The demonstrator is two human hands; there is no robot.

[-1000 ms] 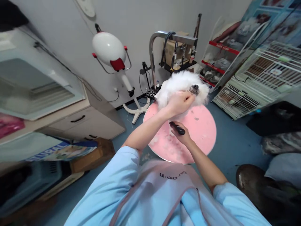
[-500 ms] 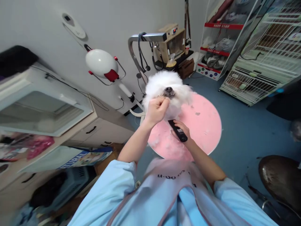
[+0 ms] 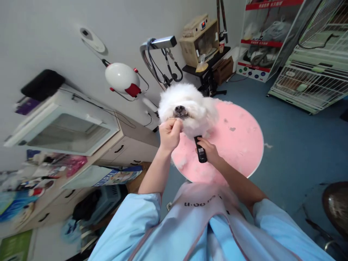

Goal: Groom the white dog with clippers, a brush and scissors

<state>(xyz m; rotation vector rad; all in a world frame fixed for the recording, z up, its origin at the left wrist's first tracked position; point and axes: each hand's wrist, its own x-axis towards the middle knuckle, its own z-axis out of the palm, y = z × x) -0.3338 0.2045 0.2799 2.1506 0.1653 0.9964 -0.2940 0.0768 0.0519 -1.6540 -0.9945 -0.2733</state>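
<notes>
A fluffy white dog (image 3: 187, 101) is on a round pink table (image 3: 239, 145), its muzzle tipped up toward me. My left hand (image 3: 170, 134) is closed in a pinch at the dog's chin, just under the nose, on what looks like its chin fur. My right hand (image 3: 209, 150) grips black hair clippers (image 3: 201, 152), their upper end against the fur below the dog's jaw. The cutting end is hidden in or behind the fur. Loose white tufts of fur (image 3: 181, 159) lie on the tabletop.
Behind the dog rises a metal grooming arm (image 3: 160, 43) with hanging loops. A white lamp-like device (image 3: 122, 78) stands on the left, near a counter with a white glass-door cabinet (image 3: 67, 127). Wire cages (image 3: 312, 83) stand at right, a brown round stool (image 3: 337, 206) lower right.
The dog's head has turned and shifted left, with my left hand moving along at its chin. The clippers have swung more upright under the jaw. My view has shifted too.
</notes>
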